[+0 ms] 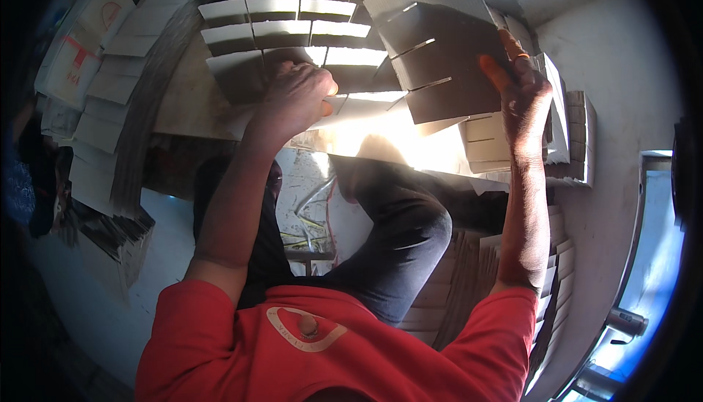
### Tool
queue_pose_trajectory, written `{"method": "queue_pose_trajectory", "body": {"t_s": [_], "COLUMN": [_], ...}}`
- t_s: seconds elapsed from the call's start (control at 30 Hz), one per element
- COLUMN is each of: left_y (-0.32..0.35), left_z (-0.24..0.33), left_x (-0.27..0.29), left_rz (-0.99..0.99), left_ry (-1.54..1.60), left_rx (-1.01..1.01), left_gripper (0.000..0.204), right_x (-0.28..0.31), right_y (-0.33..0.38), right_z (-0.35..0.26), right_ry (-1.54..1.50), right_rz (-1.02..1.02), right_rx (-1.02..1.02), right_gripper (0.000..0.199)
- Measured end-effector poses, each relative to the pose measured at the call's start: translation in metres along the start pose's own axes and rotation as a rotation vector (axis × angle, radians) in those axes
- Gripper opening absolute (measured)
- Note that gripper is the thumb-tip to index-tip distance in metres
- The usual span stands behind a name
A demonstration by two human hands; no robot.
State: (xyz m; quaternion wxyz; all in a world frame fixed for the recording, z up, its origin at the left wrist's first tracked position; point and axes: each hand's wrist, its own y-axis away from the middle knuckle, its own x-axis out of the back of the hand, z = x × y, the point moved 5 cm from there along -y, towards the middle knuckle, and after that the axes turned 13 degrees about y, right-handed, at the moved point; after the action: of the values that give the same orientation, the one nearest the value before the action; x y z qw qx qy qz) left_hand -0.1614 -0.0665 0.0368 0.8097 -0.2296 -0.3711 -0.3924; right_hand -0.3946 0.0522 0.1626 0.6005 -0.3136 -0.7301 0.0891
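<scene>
My right hand point(521, 83) grips the right edge of a wide cardboard sheet point(447, 43) with several slots cut in from its left edge. The sheet is tilted over the right side of the table. My left hand point(299, 98) is closed on the nearest strip of a cardboard divider grid point(285, 32), where strips cross one another in rows. Its fingertips are partly hidden behind the cardboard. Orange shows on fingertips of both hands; I cannot tell whether it is a covering.
Stacked cardboard pieces point(117, 102) run along the left. More slotted stacks stand at the right of the table point(578, 135) and beside my right leg point(447, 277). A wall point(615, 72) bounds the right side, with a blue door or window point(652, 255). Strong sunlight falls on the table point(194, 102).
</scene>
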Motion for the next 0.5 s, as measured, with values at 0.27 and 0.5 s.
{"method": "queue_pose_trajectory", "body": {"t_s": [0.27, 0.5], "left_y": [0.001, 0.0], "left_z": [-0.004, -0.006], "left_x": [-0.002, -0.002], "left_rz": [0.054, 0.121], "left_ry": [0.03, 0.013], "left_rx": [0.009, -0.077], "left_gripper": [0.016, 0.016], "right_x": [-0.012, -0.015], "right_y": [-0.003, -0.024], "right_z": [-0.009, -0.017], "right_ry": [-0.033, -0.141], "right_rz": [-0.115, -0.342], "right_rx": [-0.052, -0.049], "right_gripper": [0.046, 0.046]}}
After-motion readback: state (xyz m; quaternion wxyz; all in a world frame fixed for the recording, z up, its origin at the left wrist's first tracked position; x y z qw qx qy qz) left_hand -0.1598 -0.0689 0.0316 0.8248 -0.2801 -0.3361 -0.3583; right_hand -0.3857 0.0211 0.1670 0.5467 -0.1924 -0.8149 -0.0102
